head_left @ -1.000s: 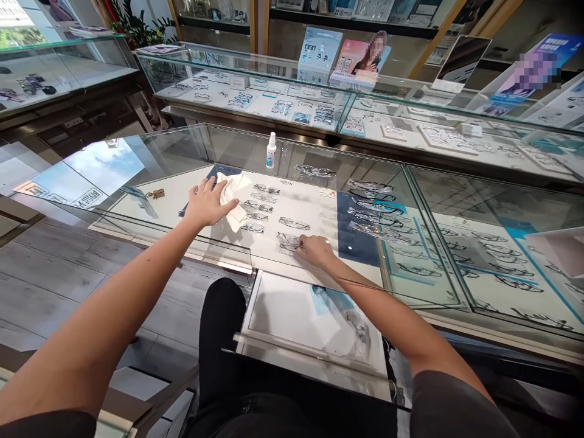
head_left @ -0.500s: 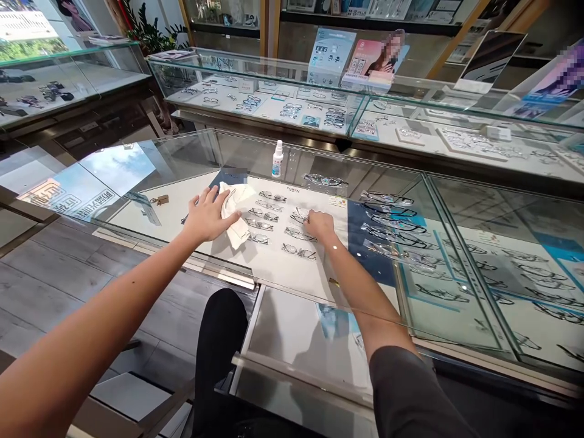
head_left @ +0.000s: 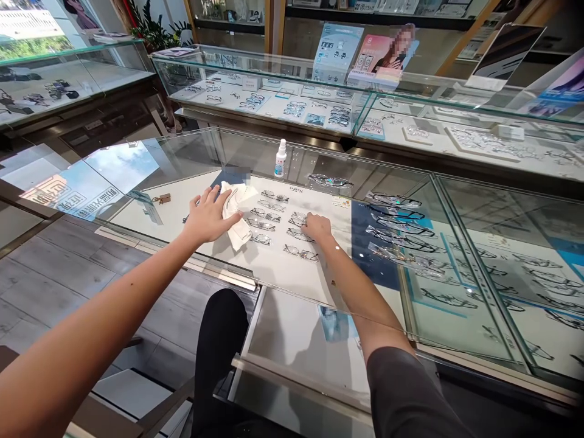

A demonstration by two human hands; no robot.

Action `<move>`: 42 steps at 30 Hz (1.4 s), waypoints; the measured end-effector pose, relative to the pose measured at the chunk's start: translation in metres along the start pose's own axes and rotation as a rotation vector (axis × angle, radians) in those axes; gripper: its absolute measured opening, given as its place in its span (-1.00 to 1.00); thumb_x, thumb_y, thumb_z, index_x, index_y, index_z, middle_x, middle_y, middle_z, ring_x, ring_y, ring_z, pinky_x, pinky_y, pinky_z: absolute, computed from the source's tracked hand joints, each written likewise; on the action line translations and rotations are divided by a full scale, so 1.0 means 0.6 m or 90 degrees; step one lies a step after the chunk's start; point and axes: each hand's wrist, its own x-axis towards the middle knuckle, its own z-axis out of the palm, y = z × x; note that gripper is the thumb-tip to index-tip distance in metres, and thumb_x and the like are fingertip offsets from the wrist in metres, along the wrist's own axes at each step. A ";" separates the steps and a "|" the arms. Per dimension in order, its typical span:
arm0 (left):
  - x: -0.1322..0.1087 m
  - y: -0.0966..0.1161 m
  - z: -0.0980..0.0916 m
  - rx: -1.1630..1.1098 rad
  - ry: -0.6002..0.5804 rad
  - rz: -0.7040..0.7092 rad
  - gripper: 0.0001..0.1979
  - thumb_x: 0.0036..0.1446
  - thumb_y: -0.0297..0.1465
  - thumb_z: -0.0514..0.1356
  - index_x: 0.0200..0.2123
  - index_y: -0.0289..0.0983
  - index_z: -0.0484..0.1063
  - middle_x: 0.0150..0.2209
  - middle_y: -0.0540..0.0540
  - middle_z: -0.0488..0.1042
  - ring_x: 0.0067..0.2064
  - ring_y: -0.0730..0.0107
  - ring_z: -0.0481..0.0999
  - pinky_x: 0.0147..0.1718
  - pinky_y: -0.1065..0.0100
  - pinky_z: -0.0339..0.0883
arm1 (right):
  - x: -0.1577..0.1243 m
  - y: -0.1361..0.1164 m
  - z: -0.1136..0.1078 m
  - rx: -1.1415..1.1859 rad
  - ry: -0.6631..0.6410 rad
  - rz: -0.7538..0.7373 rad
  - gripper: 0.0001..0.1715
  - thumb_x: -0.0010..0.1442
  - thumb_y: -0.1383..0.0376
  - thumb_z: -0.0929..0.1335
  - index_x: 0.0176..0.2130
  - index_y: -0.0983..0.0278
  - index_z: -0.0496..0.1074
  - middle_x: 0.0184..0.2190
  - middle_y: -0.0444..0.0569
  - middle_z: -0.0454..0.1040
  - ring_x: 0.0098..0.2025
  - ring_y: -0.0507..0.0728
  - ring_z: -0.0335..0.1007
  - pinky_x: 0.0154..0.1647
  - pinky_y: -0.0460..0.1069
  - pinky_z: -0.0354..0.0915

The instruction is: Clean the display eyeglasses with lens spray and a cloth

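Observation:
My left hand [head_left: 204, 218] rests over the display counter with its fingers spread. A crumpled cream cloth [head_left: 238, 234] is tucked under its thumb, and folds of it show above and below. Fingers curled, my right hand [head_left: 318, 227] pinches a pair of eyeglasses [head_left: 297, 218] in the right-hand column; its fingertips are partly hidden. Below that pair lie more eyeglasses [head_left: 301, 252]. Another column of eyeglasses [head_left: 262, 223] runs between the cloth and my right hand.
A white spray bottle [head_left: 280, 159] stands on the counter's far side. Several plastic-wrapped frames [head_left: 401, 225] are to the right. A drawer [head_left: 292, 347] is pulled out before my knee [head_left: 223, 328]. A glass showcase [head_left: 274, 100] stands beyond.
The view has shifted slightly, so the counter's contents appear a little further right. Both hands stay in nearly the same places, with the cloth still at my left hand.

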 end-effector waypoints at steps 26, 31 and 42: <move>0.006 0.002 0.000 -0.023 0.018 0.012 -0.08 0.38 0.22 -0.09 0.59 -0.18 0.12 0.64 -0.30 0.00 0.64 -0.19 -0.05 0.52 -0.25 -0.12 | -0.073 0.025 0.023 0.086 0.000 -0.058 -0.67 0.48 0.18 0.32 -0.01 0.09 0.69 -0.06 0.02 0.73 0.02 0.22 0.60 -0.06 0.00 0.31; 0.008 -0.001 0.002 -0.030 0.014 0.013 -0.07 0.37 0.24 -0.10 0.60 -0.18 0.10 0.64 -0.30 0.00 0.65 -0.21 -0.07 0.51 -0.26 -0.13 | -0.075 0.026 0.027 0.092 -0.001 -0.051 -0.68 0.48 0.17 0.33 -0.04 0.09 0.70 -0.08 0.01 0.73 -0.01 0.21 0.60 -0.06 -0.01 0.32; 0.007 0.000 0.003 -0.033 0.023 0.010 -0.06 0.36 0.23 -0.09 0.59 -0.20 0.13 0.63 -0.32 0.01 0.64 -0.21 -0.04 0.51 -0.25 -0.12 | -0.029 0.026 0.003 0.096 0.036 0.002 -0.59 0.49 0.19 0.30 0.15 0.10 0.65 0.13 0.03 0.70 0.13 0.24 0.59 0.07 0.03 0.37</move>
